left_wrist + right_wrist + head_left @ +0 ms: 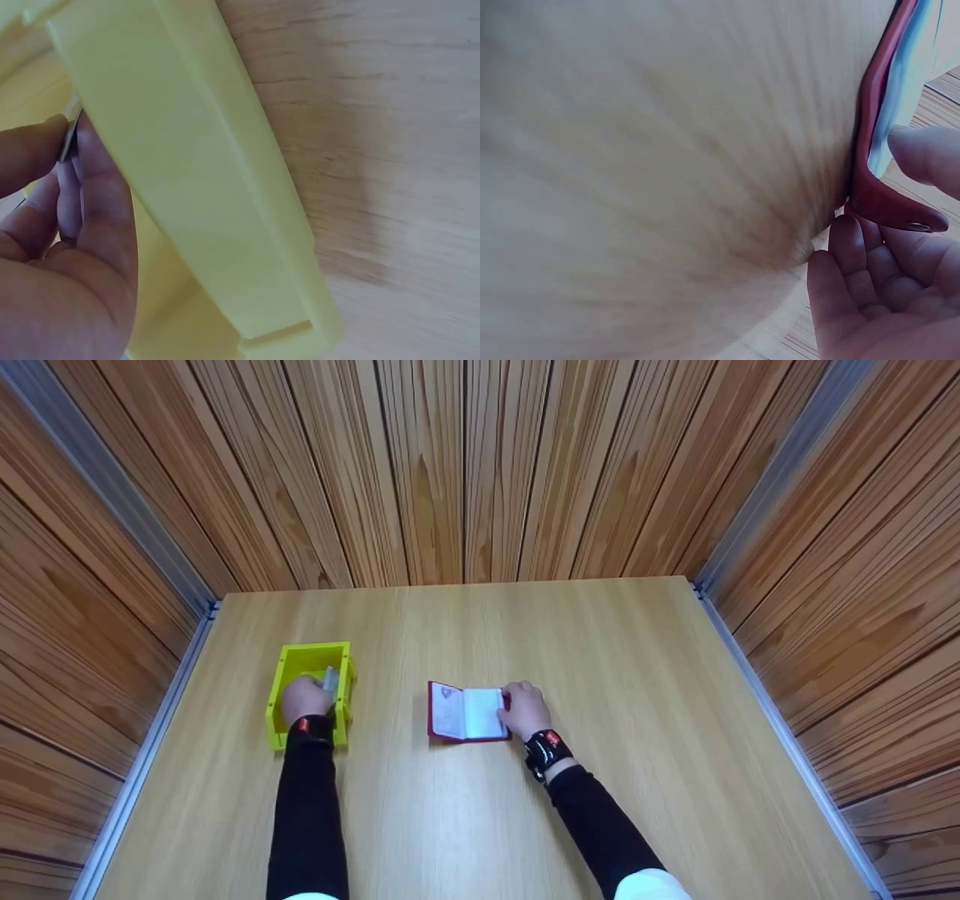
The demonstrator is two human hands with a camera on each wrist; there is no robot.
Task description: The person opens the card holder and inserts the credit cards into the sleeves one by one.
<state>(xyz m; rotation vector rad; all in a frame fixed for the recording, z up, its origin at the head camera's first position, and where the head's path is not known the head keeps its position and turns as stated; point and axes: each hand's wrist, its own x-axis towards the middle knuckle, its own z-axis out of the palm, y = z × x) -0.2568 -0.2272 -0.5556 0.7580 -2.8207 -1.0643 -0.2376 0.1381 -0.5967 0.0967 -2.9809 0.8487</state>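
Your left hand (304,699) sits inside the small yellow plastic bin (285,660), which stands on the light wood-grain counter (600,660) toward its left side. In the head view a thin grey-white card (330,679) stands up just beyond your knuckles, against the bin's right wall. The left wrist view shows your fingers (82,187) curled with the thumb pressed toward them, pinching a thin grey edge between the tips, so this hand is grasping the card; the pale yellow wall of the bin runs diagonally right beside them.

Your right hand (523,709) rests on the right edge of the small red booklet-style wallet (465,714), which lies opened flat on the counter near its middle, well apart from the bin. Its white inner pages face up, and a red flap shows at the left. In the right wrist view your fingers (922,154) are bent around the red cover's edge, one fingertip on the pale inner side and the others below a red tab with a metal snap (916,225); they are gripping the wallet's cover at that edge.

Both forearms wear black sleeves, and each wrist carries a black strap. Wood-panelled walls rise around the counter on three sides.
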